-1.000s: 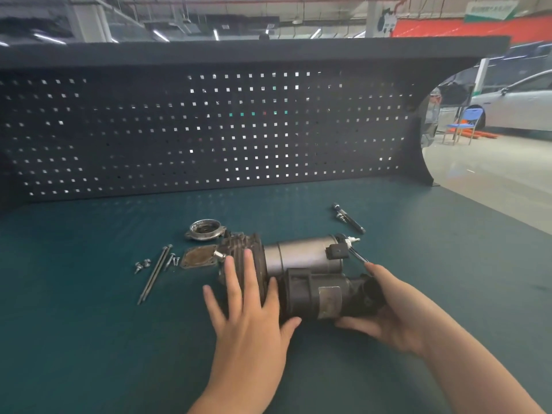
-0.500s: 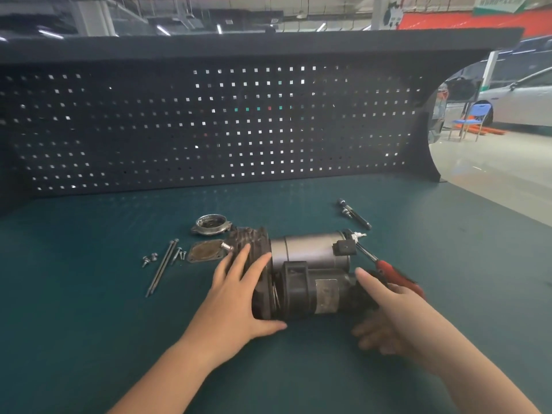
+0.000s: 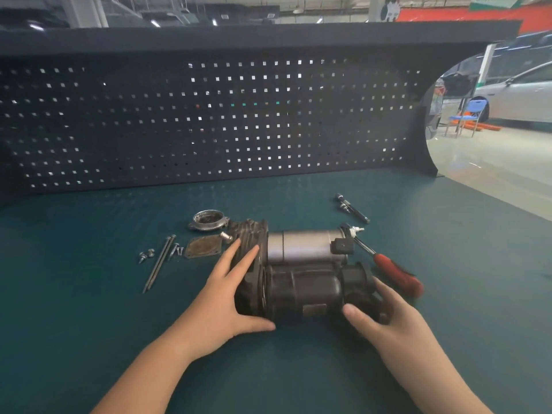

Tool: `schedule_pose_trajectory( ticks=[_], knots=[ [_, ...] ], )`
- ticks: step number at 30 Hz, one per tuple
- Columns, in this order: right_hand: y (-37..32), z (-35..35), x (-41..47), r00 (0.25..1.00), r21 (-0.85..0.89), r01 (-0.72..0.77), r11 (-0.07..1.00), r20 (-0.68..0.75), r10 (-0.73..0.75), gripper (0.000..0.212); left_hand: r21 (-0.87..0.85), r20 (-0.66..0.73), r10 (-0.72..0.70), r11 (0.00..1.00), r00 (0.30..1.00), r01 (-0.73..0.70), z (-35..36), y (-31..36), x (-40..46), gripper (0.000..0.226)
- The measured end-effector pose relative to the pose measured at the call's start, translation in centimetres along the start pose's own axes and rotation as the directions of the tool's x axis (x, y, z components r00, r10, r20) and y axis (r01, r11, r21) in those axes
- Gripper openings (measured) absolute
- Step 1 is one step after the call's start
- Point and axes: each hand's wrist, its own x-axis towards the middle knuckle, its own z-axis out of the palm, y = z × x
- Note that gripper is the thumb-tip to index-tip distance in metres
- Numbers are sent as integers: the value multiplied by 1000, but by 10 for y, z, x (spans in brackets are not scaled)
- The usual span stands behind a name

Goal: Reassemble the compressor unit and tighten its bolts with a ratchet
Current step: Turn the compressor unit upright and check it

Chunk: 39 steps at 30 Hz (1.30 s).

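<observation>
The compressor unit [image 3: 301,286], a dark body with a silver cylinder on its far side, lies on its side on the green bench mat [image 3: 89,324]. My left hand [image 3: 230,297] grips its finned left end, fingers over the top and thumb underneath at the front. My right hand [image 3: 385,321] cups the black right end cap with fingers curled round it. A red-handled ratchet [image 3: 394,271] lies just right of the unit. Two long bolts [image 3: 159,262], short screws [image 3: 146,254], a flat gasket plate [image 3: 203,247] and a round metal cover [image 3: 207,220] lie to the left.
A black extension bar [image 3: 352,208] lies behind the unit on the right. A dark pegboard wall [image 3: 209,121] closes the back of the bench. The bench's right edge [image 3: 507,204] drops to an open workshop floor with a blue chair and a car.
My left hand has moved from lying flat on top of the finned end to gripping it from the side. My right hand slid to the end cap, and the ratchet came into view.
</observation>
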Motion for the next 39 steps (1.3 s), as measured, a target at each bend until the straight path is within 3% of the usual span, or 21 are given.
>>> schedule_pose_trajectory(
  ticks=[2,5,9,12,14,17,21,23,26,29,34,39],
  knots=[
    [-2,-3,0,999,-184,22,983,46,-14,61,-44,31,-9,999,999,10,-5,-1,-2,116],
    [-7,-3,2,1000,-332,18,943,-10,-22,69,-73,16,-19,997,1000,21,-4,-1,-2,108],
    [-10,-4,3,998,-566,29,824,-35,-59,96,-80,-23,-33,996,999,31,-1,1,-1,99],
    [-8,0,4,999,-584,12,812,-30,-37,106,-73,-56,-41,997,998,37,0,1,0,92],
    [-7,3,8,999,-566,15,824,-27,-37,123,-51,-61,-38,998,997,35,1,1,-1,89],
    [-11,4,19,1000,-538,-1,843,-18,-10,148,-34,-56,-64,997,996,62,4,3,-3,103],
    [-12,-1,36,984,-420,72,905,175,3,155,-181,-211,-127,979,969,89,22,13,1,114],
    [-9,-6,42,956,-268,116,956,290,-35,151,-224,-264,-169,968,950,110,27,18,2,118],
    [-11,-4,44,982,-3,41,999,187,-39,129,-243,-284,-195,962,939,126,27,22,2,118],
    [-18,3,52,982,420,-172,891,148,120,86,-217,-309,-206,966,929,142,24,27,-2,117],
    [-46,8,67,969,266,-246,932,105,225,35,-56,-349,-200,980,915,192,25,32,-8,98],
    [-62,4,72,940,329,-336,883,180,290,21,-147,-398,-205,976,894,158,26,34,-8,87]
  ],
)
